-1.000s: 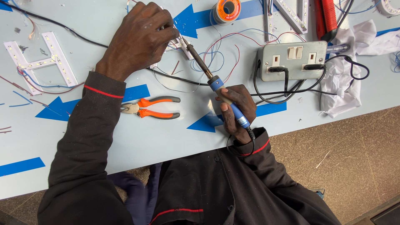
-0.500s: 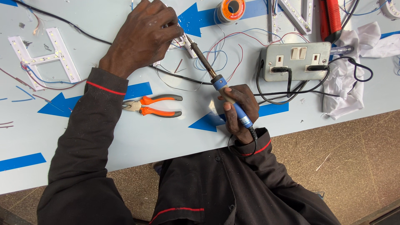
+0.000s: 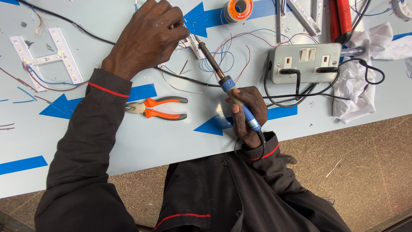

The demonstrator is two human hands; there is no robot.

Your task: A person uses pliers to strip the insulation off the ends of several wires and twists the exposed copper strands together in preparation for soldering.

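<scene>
My right hand (image 3: 247,114) grips the blue handle of a soldering iron (image 3: 223,79), whose dark tip points up-left to a small white LED strip piece (image 3: 194,46). My left hand (image 3: 148,36) rests on the table with fingers pinched over that piece and thin wires, hiding most of it. Red and blue thin wires (image 3: 231,47) loop across the table just right of the iron's tip.
Orange-handled pliers (image 3: 156,108) lie near my left forearm. A grey double socket box (image 3: 304,62) with two black plugs sits right, beside a white cloth (image 3: 358,81). A solder spool (image 3: 238,8), a white H-shaped LED letter (image 3: 47,58) and a red tool (image 3: 341,17) lie further back.
Both hands hold nearly the same pose. The soldering iron tip stays at the piece under my left fingers; only the view shifted slightly.
</scene>
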